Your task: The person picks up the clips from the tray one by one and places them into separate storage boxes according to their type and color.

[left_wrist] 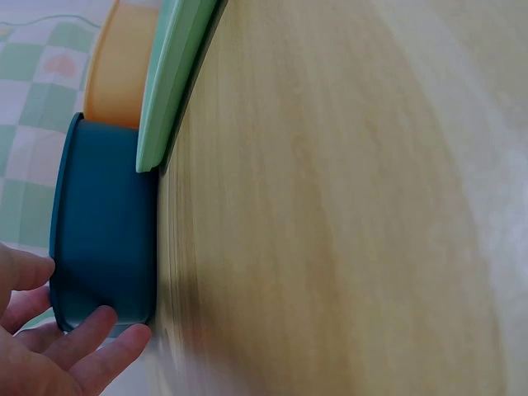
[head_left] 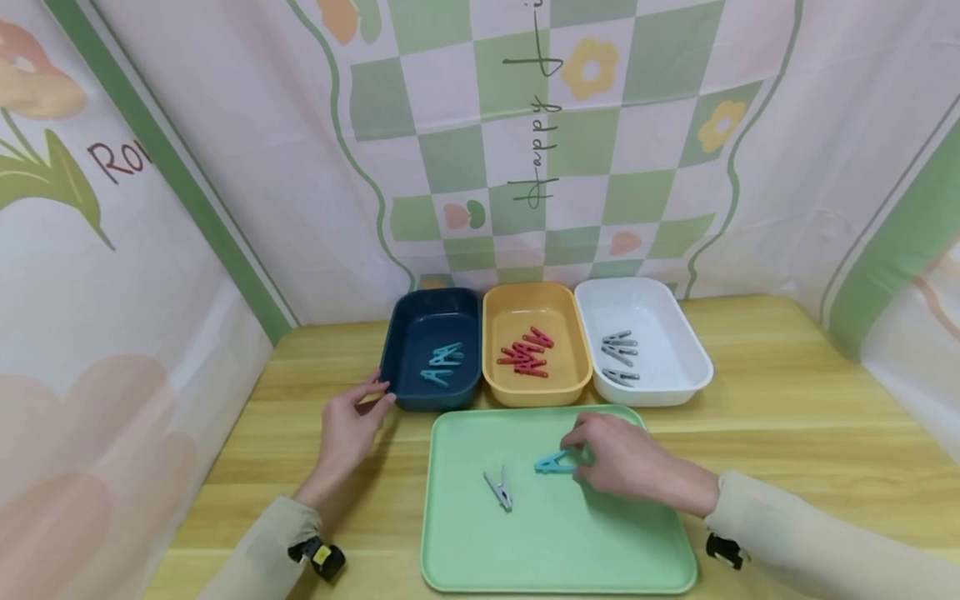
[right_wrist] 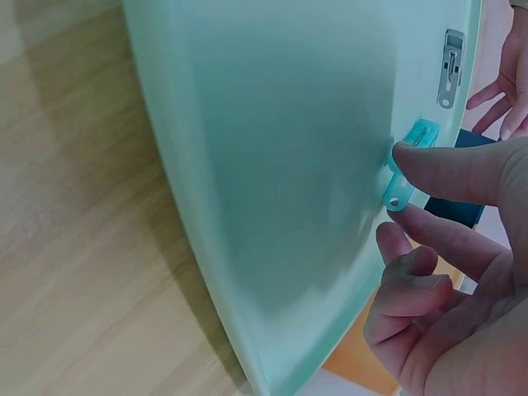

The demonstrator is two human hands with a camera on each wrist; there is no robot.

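Observation:
On the green tray (head_left: 465, 550), my right hand (head_left: 622, 462) pinches the handle ends of a light blue clothespin (head_left: 553, 463) between thumb and forefinger. The right wrist view shows the thumb against one side of this clothespin (right_wrist: 412, 153). A grey clothespin (head_left: 500, 490) lies on the tray to its left. My left hand (head_left: 352, 429) is at the near left corner of the dark blue bin (head_left: 431, 401), its loosely extended fingers touching the rim and side. Several light blue clothespins (head_left: 442, 363) lie in that bin.
A yellow bin (head_left: 536, 398) with several red clothespins (head_left: 527, 354) stands beside the dark blue one. To its right is a white bin (head_left: 678, 367) holding grey clothespins (head_left: 619, 357). The wooden table (head_left: 810, 433) meets patterned cloth walls (head_left: 442, 158) behind the bins.

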